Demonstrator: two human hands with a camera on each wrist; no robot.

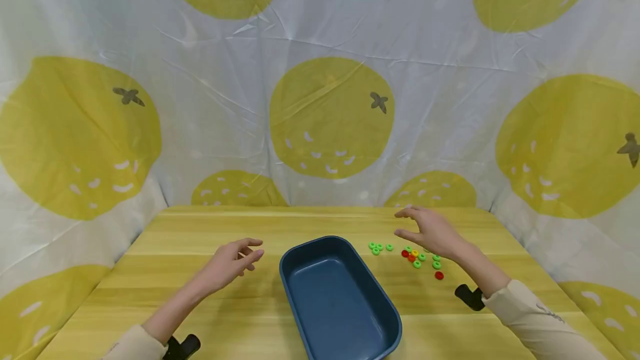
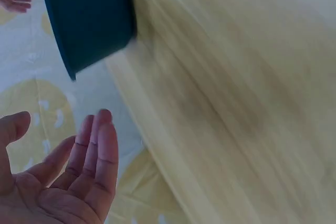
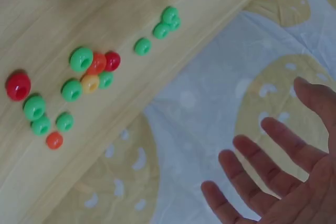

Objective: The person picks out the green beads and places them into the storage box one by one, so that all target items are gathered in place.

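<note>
A dark blue rectangular bin (image 1: pixel 340 299) sits at the middle of the table's near side, with nothing seen inside it. To its left my left hand (image 1: pixel 230 264) hovers above the table, fingers loosely bent and holding nothing; the left wrist view shows its palm (image 2: pixel 68 198) apart from the bin. Right of the bin lie several small ring-shaped beads (image 3: pixel 81 59), green, red, orange and yellow. Over and just beyond those beads is my right hand (image 1: pixel 432 232), fingers spread and touching nothing. Part of the bead group is hidden beneath that hand in the head view.
The wooden table (image 1: pixel 240 315) has grain stripes running left to right. Behind and beside it hangs a white curtain (image 1: pixel 220 104) printed with big yellow fruit. A black wrist mount (image 1: pixel 470 297) sits under the right sleeve, another (image 1: pixel 182 347) by the left.
</note>
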